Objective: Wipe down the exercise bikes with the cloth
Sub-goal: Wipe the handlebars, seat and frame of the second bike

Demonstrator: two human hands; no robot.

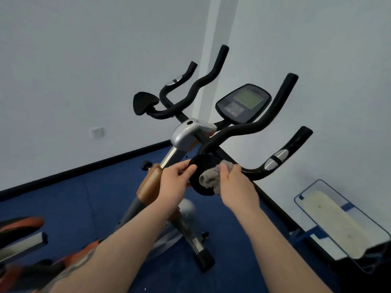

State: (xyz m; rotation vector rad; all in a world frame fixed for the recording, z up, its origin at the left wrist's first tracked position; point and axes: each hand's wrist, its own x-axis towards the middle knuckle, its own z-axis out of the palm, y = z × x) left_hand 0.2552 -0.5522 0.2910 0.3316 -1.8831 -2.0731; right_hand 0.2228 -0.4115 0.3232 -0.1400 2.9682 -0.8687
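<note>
Grey and crumpled, the cloth [208, 181] is bunched against the face of a round black elbow pad [203, 176] on the nearest exercise bike [186, 134]. The right hand [233, 182] has its grip closed around the cloth, fingers curled over the wad and pressing it onto the pad. The left hand [174, 180] pinches the pad's left rim between thumb and fingers. Both bare forearms reach in from the bottom of the view.

The pad sits at the near end of the bike's right black handlebar [254, 132], which curves up and away; just right of it a second bar carries a silver pulse sensor [276, 159]. A matching black pad [143, 103] stands on the left side of the handlebars, well apart from the hands. Between the bars, a dark console [243, 102] with a pale green screen tilts towards the camera. Below it a silver clamp housing tops a metal post that runs down into an orange and grey frame [148, 187].

The bike stands on blue floor [95, 197] in a corner of white walls, with a black skirting along the base. A white wall socket [96, 132] sits on the left wall. Part of another orange and black bike [21, 231] shows at the lower left, blurred. At the lower right, a blue-framed flat mop [336, 220] with a pale, stained pad leans near the wall.
</note>
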